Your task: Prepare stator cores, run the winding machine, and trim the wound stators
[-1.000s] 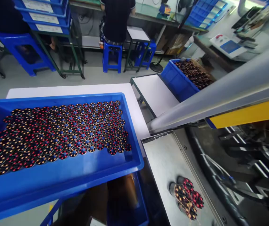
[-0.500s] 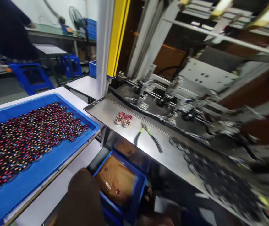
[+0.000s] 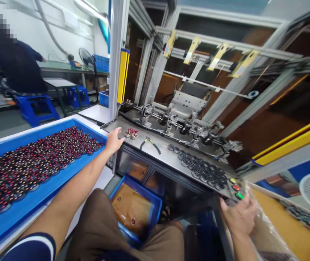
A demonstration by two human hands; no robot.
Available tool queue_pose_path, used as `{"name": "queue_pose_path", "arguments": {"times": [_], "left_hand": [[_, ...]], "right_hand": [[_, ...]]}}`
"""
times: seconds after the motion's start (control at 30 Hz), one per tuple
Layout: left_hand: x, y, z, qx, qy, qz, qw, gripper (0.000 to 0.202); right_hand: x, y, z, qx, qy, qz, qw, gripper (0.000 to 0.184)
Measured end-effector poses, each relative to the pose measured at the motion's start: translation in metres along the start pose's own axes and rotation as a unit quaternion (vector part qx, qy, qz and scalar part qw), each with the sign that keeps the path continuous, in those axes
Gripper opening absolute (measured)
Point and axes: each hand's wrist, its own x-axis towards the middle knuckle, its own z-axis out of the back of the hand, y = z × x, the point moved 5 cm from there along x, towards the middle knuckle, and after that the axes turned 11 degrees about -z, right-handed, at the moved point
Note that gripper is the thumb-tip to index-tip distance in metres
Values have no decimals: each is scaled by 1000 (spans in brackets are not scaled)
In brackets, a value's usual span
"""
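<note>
My left hand (image 3: 114, 140) reaches over the near left edge of the metal ledge (image 3: 162, 156), thumb and fingers apart with nothing between them. Just right of its fingertips sits a small cluster of wound motor stators (image 3: 131, 133), red and copper coloured. Pliers (image 3: 150, 144) with dark and green handles lie open beside them. At the ledge's right end, my right hand (image 3: 241, 216) is spread close to a green button (image 3: 239, 195); contact with it is unclear. Red (image 3: 235, 187) and yellow (image 3: 233, 180) buttons are behind. Many black rings (image 3: 201, 165) cover the ledge's right half.
A blue tray (image 3: 70, 177) full of coil-wound discs stands left. Machine fixtures (image 3: 171, 121) line the ledge's back. A blue bin (image 3: 159, 208) sits below, near my knees. A plastic-lined box (image 3: 282, 224) is at right. A person (image 3: 16, 65) sits at the far left.
The view has swung right and levelled. Both my hands now show clearly, the left by the stators and the right by the buttons. The stators and pliers stay on the ledge.
</note>
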Motion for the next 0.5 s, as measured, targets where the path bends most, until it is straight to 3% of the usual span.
{"name": "queue_pose_path", "arguments": {"times": [0.1,0.23,0.37,0.5], "left_hand": [[29,-4,-12,-8,48,2,999,37],[35,0,-29,-4,89,4,996,34],[35,3,-38,7,88,11,996,39],[33,-3,-35,-19,49,21,998,39]], "right_hand": [[3,-2,4,2,-22,16,1000,90],[0,-1,7,-18,-30,16,999,78],[-4,-4,6,-29,-20,-14,999,71],[-6,-9,4,3,-14,-16,1000,73]]}}
